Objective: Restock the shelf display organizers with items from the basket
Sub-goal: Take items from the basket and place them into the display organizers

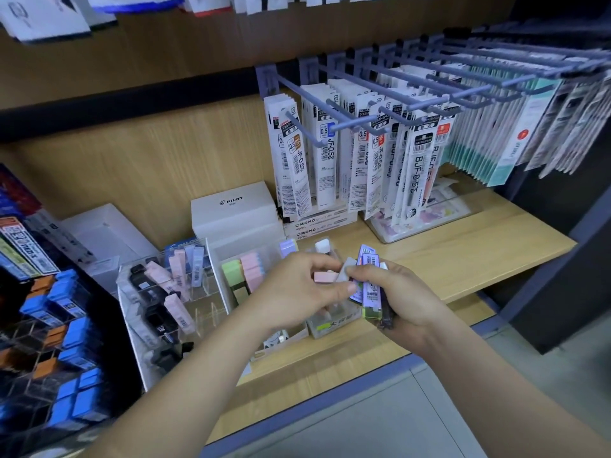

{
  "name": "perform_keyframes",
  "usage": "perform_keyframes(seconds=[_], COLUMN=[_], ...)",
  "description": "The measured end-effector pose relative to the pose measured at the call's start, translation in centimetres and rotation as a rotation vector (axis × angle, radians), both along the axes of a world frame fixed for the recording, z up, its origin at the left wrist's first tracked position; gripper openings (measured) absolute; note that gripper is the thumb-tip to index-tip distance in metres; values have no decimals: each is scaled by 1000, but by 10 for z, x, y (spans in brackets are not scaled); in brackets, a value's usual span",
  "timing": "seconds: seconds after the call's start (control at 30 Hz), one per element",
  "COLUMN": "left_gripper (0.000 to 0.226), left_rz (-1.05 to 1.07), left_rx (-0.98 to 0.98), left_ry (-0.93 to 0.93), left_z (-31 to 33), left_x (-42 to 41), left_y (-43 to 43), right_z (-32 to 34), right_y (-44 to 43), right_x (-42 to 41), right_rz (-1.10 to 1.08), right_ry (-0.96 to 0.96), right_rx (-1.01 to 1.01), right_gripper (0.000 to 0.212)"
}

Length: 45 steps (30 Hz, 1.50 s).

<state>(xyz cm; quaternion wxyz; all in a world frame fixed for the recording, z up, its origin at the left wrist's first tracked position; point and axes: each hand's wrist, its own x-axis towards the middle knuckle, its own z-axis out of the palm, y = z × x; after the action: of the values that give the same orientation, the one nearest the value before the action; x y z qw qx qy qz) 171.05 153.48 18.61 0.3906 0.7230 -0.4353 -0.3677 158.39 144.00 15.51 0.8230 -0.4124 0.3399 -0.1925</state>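
Past the right hand (406, 299) there's a wood-grain panel (158, 166) for a back wall, black rail (125, 100) higher up. Light wooden shelf (479, 256) under the hand, blue-grey front edge (330, 395). Grey floor tiles (413, 424) nearer than it, dark side panel (555, 292) off to its right.

One view only. The camera sits on the person's head and looks forward and down, over both forearms, at a wooden shelf (479, 252). It is near. The left hand (297, 285) and the right hand (406, 292) meet a little below the middle of the picture. The wide lens bends the edges, so the hooks (363, 104) at the upper right spread outward. The back panel (165, 160) runs across the top, and the grey floor (413, 424) shows at the bottom right.
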Motion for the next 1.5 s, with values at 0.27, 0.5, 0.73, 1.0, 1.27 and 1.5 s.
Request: perform_keyframes(seconds=[0.27,0.5,0.73,1.0,1.27,1.5], left_gripper=[12,15,29,32,35,24], left_rz=[162,263,263,242,385,566], left_rx=[-71,-121,-151,-173,-60,87], left_ry=[337,407,325,200,569,527], left_z=[-5,-9,1,10,11,11], left_x=[3,8,4,8,12,7], left_y=[20,26,35,61,93,94], right_z=[9,19,19,17,22,20], right_y=[8,13,28,46,56,63], right_x=[6,10,23,36,43,48], right_rz=[-30,13,143,109,89,144], right_ry=[-2,-28,-71,16,6,61], right_rx=[44,33,-17,-75,20,-65], right_gripper=[19,10,18,20,15,18])
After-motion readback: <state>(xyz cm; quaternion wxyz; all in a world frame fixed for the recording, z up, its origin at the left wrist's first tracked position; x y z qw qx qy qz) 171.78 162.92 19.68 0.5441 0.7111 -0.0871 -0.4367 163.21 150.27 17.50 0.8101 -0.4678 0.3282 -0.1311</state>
